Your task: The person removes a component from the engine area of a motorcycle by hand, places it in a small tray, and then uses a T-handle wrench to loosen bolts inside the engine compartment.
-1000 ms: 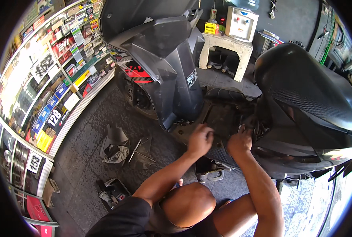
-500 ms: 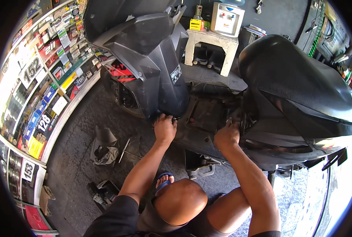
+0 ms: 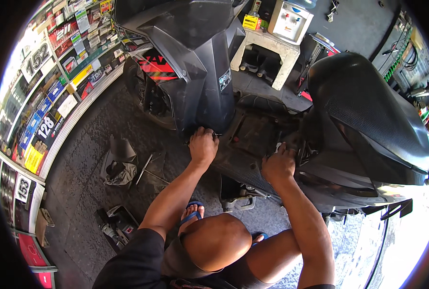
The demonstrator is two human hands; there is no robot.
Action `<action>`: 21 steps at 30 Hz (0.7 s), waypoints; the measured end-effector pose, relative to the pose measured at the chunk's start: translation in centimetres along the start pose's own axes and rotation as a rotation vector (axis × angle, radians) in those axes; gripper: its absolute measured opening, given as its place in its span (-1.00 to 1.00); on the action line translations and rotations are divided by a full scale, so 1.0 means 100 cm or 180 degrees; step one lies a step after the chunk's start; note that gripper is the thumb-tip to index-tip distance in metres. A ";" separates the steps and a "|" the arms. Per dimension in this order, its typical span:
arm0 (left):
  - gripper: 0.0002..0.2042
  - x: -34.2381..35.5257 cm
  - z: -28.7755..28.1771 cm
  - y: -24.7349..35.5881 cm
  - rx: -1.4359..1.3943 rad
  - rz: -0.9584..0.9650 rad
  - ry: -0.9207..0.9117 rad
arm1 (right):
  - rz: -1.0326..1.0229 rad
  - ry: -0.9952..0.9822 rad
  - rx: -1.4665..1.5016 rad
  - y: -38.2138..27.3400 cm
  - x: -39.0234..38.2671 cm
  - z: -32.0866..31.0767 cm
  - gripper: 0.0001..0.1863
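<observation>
A black scooter stands across my front, its floorboard between the front panel and the seat. My left hand is closed at the lower edge of the front panel, fingers curled over the rim where panel and floorboard meet. My right hand rests at the seat end of the floorboard, fingers bent beside the open recess. Something small and pale shows at its fingertips; what the fingers grip is hidden.
On the floor to the left lie a grey crumpled cloth, a thin metal rod and a tray with tools. A shelf of packaged parts lines the left side. Behind the scooter, a white stool bears a water dispenser.
The view has shifted slightly, so the scooter's seat sits farther right and lower. Both hands stay at about the same places on the scooter; a pale bit now shows by my right fingertips.
</observation>
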State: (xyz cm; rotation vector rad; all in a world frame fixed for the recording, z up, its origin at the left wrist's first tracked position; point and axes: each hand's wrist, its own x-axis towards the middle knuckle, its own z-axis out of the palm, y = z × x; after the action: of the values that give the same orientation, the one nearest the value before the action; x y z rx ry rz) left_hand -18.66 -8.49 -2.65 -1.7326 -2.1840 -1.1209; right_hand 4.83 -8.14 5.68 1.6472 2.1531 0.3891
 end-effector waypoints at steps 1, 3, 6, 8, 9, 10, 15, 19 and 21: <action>-0.80 0.002 -0.002 0.008 -0.0184 -0.0097 0.0040 | 0.0037 -0.0002 0.0012 0.001 0.001 0.001 -0.33; -0.82 0.005 -0.004 0.026 -0.0642 -0.0091 0.0153 | 0.0035 0.0020 0.0037 0.002 0.003 0.002 -0.33; -0.84 0.010 0.002 0.071 -0.1328 0.0136 -0.0189 | 0.0016 -0.0093 0.0061 -0.004 0.000 -0.005 -0.36; -0.83 0.016 0.017 0.108 -0.1554 0.0402 -0.0271 | 0.0028 -0.0178 0.0028 -0.002 0.002 -0.005 -0.39; -0.82 0.022 0.023 0.128 -0.1612 0.0539 -0.0392 | -0.0028 -0.0177 0.0007 0.001 0.006 0.004 -0.42; -0.81 0.028 0.027 0.147 -0.1668 0.0678 -0.0519 | -0.0084 -0.0183 -0.0010 0.006 0.008 0.010 -0.44; -0.79 0.041 0.033 0.180 -0.0913 0.1003 -0.1115 | -0.0173 0.0234 0.0299 -0.001 0.006 0.004 -0.46; -0.77 0.041 0.029 0.192 -0.0946 0.1034 -0.1290 | -0.0206 0.0192 0.0366 0.004 0.005 0.009 -0.46; -0.77 0.043 0.029 0.196 -0.0822 0.0908 -0.1447 | -0.0263 0.0240 0.0223 0.004 0.003 0.009 -0.46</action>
State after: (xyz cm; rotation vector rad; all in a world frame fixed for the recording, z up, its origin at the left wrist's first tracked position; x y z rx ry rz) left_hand -1.78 -2.15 6.60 -2.5305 -1.9744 -1.0533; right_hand 5.53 -7.74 5.08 1.5979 2.3063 0.3605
